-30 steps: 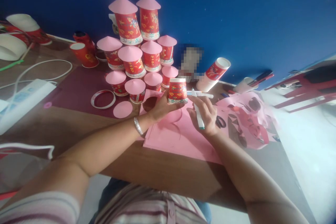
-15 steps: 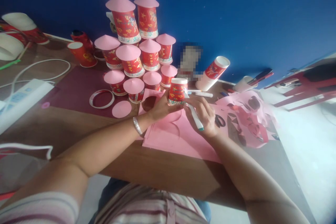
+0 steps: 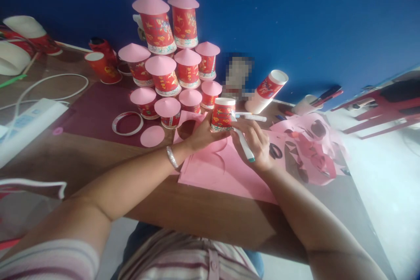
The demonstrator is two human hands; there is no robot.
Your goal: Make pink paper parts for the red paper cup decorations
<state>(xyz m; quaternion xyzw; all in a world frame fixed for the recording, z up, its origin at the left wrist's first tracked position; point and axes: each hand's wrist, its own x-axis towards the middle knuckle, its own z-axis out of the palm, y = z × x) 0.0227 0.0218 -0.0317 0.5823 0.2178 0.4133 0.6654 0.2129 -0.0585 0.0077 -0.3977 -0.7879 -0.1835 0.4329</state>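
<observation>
A red paper cup (image 3: 223, 115) with a white base ring uppermost and a patterned band at its lower edge is held upside down in my left hand (image 3: 203, 133). My right hand (image 3: 254, 142) grips a white marker pen (image 3: 243, 144) with a teal end, close to the cup's right side; the pen's tip is hidden by fingers and cup. Under both hands lie pink paper sheets (image 3: 210, 175). Left of them stand several red paper cups topped with pink cones (image 3: 160, 65), some small, some larger. A flat pink disc (image 3: 152, 136) rests beside a white ring (image 3: 127, 123).
A tilted stack of cups (image 3: 267, 92) leans near the blue wall, with markers (image 3: 255, 117) before it. Scissors (image 3: 275, 151) and pink paper scraps (image 3: 310, 148) lie to the right. A pen holder (image 3: 305, 105) stands behind; a power strip (image 3: 31, 127) and cable lie left.
The cup has turned slightly in my left hand, so its printed side looks a little different. My right hand and the marker stay almost in place.
</observation>
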